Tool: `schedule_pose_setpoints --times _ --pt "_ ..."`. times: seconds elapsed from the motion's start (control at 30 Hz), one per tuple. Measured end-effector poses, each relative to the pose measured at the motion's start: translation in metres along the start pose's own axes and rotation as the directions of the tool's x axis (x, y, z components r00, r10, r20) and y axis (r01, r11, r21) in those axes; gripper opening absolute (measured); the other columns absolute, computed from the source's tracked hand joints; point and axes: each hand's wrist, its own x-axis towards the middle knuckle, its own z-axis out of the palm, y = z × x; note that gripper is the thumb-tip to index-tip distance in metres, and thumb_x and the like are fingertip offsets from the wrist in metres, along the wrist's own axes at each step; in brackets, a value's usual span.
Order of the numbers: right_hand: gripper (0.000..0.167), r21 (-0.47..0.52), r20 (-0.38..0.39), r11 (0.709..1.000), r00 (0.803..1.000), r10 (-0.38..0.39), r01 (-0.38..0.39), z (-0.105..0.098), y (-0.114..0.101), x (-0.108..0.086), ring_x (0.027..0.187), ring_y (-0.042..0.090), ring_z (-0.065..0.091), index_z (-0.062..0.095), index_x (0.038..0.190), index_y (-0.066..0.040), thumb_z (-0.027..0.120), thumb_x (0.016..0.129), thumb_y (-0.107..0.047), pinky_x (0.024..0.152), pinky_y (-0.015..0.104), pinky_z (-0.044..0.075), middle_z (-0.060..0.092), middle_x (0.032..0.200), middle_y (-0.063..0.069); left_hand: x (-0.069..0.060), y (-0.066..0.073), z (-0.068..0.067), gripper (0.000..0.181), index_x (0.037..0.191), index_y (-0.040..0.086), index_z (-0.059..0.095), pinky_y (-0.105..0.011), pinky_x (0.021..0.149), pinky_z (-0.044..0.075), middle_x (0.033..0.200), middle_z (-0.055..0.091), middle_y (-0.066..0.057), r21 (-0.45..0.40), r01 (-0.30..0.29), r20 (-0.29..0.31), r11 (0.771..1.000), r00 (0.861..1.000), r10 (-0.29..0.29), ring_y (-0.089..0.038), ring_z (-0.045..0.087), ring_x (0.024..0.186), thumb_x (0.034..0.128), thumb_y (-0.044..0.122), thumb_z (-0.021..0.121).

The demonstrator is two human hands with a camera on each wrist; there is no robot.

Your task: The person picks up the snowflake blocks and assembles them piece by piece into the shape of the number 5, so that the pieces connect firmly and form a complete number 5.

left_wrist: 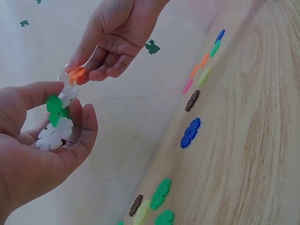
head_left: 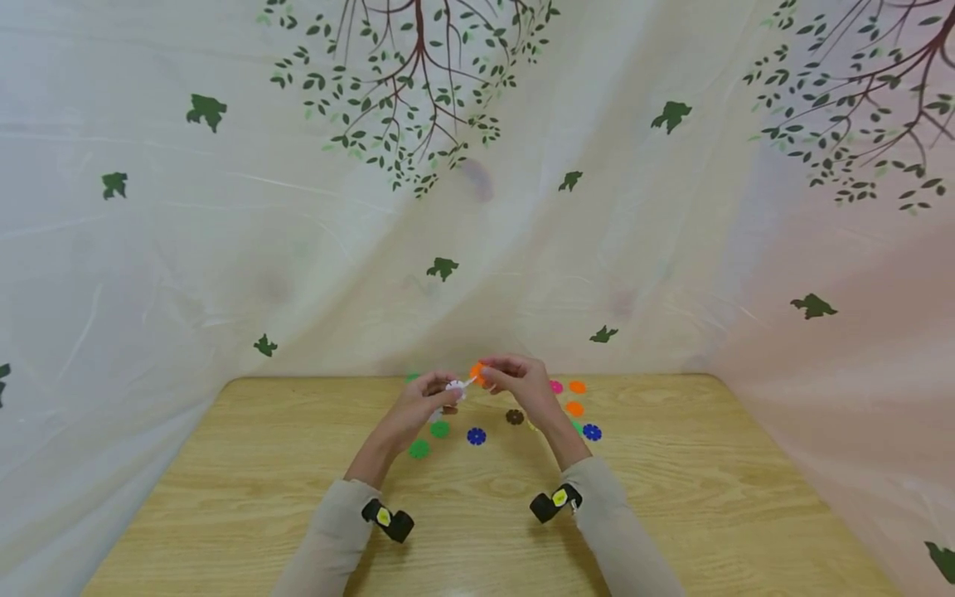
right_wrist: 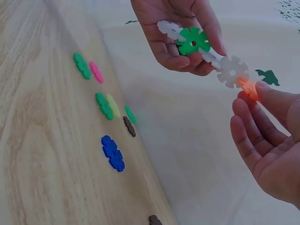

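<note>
Item 1. Your left hand (left_wrist: 44, 136): thumb and fingers clamped on a short chain of flower-shaped, notched plastic discs (right_wrist: 210, 58), held up off the pale wood-grain table (head_left: 671, 497). The chain runs white, green, white, white. Your grip sits about the flat, bright green notched disc (right_wrist: 193, 41), with one white disc lying over the fingers; this probably steadies the run while leaving its other end exposed.

Item 2. Your right hand (right_wrist: 276, 140): thumb and fingertips together, pinching a small, bright orange notched disc (right_wrist: 248, 88). The pinch covers its outer side, presumably so that the inner edge stays free towards the chain.

Item 3. The meeting point: the orange disc touches the rim of the translucent white, round notched disc (right_wrist: 232, 71) at the chain's exposed end, between your two hands. Whether the slots are fully engaged you cannot tell from these views.

Item 4. Loose stock, lying flat on the table below and beyond your hands: a dark blue notched disc (head_left: 476, 436) nearest the middle; a dark brown notched disc (head_left: 515, 417) near it; two green notched discs (head_left: 439, 429) to the left; two orange notched discs (head_left: 574, 409) to the right, likely spread within easy reach of either hand.
</note>
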Motion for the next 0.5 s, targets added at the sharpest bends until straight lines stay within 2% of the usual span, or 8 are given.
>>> schedule_pose_setpoints --times 0.13,0.23,0.37,0.5 --pt "0.032 -0.031 0.041 0.999 0.999 0.012 -0.011 -0.0021 -0.0037 0.0012 0.084 0.015 0.071 0.068 0.128 -0.002 0.068 0.099 -0.016 0.083 0.045 0.063 0.075 0.103 0.016 0.0016 0.0011 -0.001 0.032 0.129 -0.002 0.054 -0.054 0.107 0.049 0.108 0.062 -0.003 -0.033 -0.003 -0.038 0.999 0.999 0.002 -0.014 0.062 0.096 0.1034 0.016 0.06" --pt "0.036 -0.062 0.094 0.997 0.994 0.047 -0.041 -0.0038 -0.0057 0.0006 0.088 0.02 0.071 0.065 0.131 0.0 0.068 0.099 -0.017 0.088 0.054 0.059 0.072 0.112 0.025 0.0026 0.0019 -0.0024 0.036 0.135 -0.003 0.054 -0.051 0.107 0.05 0.112 0.062 -0.004 -0.051 -0.012 -0.064 0.999 0.998 0.008 -0.014 0.061 0.097 0.1039 0.015 0.059" --pt "0.037 -0.16 0.194 0.985 0.976 0.102 -0.071 -0.0061 -0.0047 -0.0005 0.095 0.027 0.071 0.066 0.129 0.001 0.069 0.099 -0.019 0.091 0.056 0.058 0.072 0.116 0.024 0.0022 0.0029 -0.0059 0.04 0.142 0.0 0.055 -0.038 0.098 0.055 0.11 0.06 -0.002 -0.04 -0.032 -0.073 0.999 0.997 0.029 -0.013 0.06 0.095 0.1051 0.015 0.057" --pt "0.031 -0.289 0.279 0.955 0.949 0.144 -0.06 -0.007 -0.0034 -0.0003 0.098 0.031 0.071 0.071 0.125 -0.006 0.07 0.098 -0.022 0.087 0.054 0.059 0.075 0.111 0.015 0.0014 0.004 -0.0084 0.04 0.143 0.002 0.056 -0.028 0.09 0.057 0.108 0.06 -0.001 -0.026 -0.042 -0.077 0.999 0.996 0.04 -0.013 0.06 0.094 0.1063 0.018 0.055"
